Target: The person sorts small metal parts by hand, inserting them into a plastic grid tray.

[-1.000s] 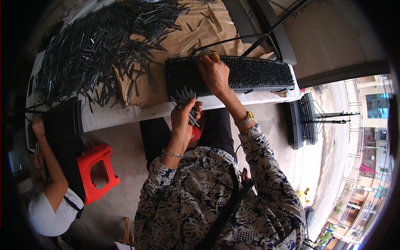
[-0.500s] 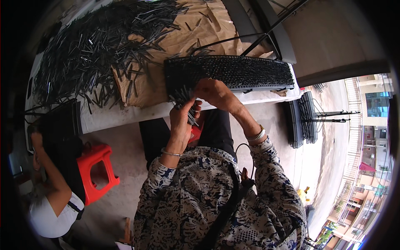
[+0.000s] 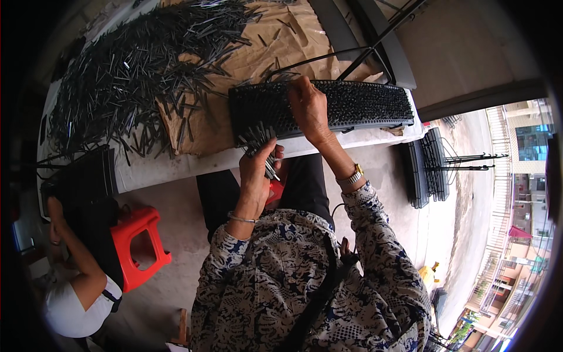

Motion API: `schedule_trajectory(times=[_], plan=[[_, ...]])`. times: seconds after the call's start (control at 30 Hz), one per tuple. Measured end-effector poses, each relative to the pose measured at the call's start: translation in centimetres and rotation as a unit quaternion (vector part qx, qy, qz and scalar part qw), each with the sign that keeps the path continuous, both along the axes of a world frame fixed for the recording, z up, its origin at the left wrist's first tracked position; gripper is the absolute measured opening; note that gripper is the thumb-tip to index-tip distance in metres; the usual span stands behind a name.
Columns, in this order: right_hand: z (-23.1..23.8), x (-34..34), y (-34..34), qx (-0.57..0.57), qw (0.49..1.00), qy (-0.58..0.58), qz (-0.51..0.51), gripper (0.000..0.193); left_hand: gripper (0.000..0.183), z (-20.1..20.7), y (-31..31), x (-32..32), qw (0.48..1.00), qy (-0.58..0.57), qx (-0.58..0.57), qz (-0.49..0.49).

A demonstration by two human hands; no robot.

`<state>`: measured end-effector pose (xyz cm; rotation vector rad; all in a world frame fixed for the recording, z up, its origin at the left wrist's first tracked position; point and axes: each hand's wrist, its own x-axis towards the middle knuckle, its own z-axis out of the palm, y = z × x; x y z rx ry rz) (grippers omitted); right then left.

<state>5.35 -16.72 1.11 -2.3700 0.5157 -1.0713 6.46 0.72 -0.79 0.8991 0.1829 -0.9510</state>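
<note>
My left hand (image 3: pixel 256 170) is closed round a bundle of thin dark strips (image 3: pixel 257 139), whose ends fan out above the thumb. Just left of that hand and beyond it lies a long black perforated panel (image 3: pixel 264 108) along the table's front. Many of its holes are filled with short black pieces, mostly on the right side; its left end shows bare holes. Over the panel's far edge, my right hand (image 3: pixel 309 111) is closed with the fingertips pinched together and pointing down. Whatever is between those fingertips is too small to make out.
A big heap of loose dark strips (image 3: pixel 141 76) covers the table's left on brown paper (image 3: pixel 281 47). Thin black metal bars (image 3: pixel 366 53) rise behind the panel. A co-worker's arm (image 3: pixel 79 252) and a red stool (image 3: pixel 143 246) are at left; stacked black racks (image 3: pixel 425 170) stand at right.
My right hand has moved away from the bundle, up and slightly right, to the panel's far edge. My left hand keeps the strips in nearly the same place.
</note>
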Motion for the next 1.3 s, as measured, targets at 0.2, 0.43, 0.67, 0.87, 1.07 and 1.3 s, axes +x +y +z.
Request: schedule_trajectory(times=[0.2, 0.43, 0.67, 0.87, 1.07, 1.3], plan=[[0.1, 0.5, 0.5, -0.024, 0.995, 0.093, -0.041, 0.01, 0.017, -0.1, 0.2, 0.0, 1.0, -0.009, -0.005, -0.003], [-0.5, 0.3, 0.2, -0.018, 0.994, 0.103, -0.03, 0.009, 0.019, 0.0, 0.2, 0.0, 1.0, -0.002, -0.011, -0.004], [-0.4, 0.8, -0.2, -0.112, 0.979, 0.169, 0.0, 0.009, 0.018, 0.0, 0.3, 0.0, 1.0, 0.005, -0.002, 0.001], [0.8, 0.5, -1.2, -0.114, 0.967, 0.224, 0.048, 0.008, 0.018, -0.1, 0.4, 0.0, 1.0, 0.002, -0.008, 0.002], [0.0, 0.0, -0.8, -0.105, 0.977, 0.182, 0.047, 0.01, 0.018, -0.1, 0.2, -0.2, 1.0, 0.002, 0.001, -0.003], [1.8, -3.6, 2.0, 0.216, 0.915, 0.237, 0.244, 0.016, 0.018, 0.0, 0.5, -0.1, 1.0, -0.014, 0.002, -0.004]])
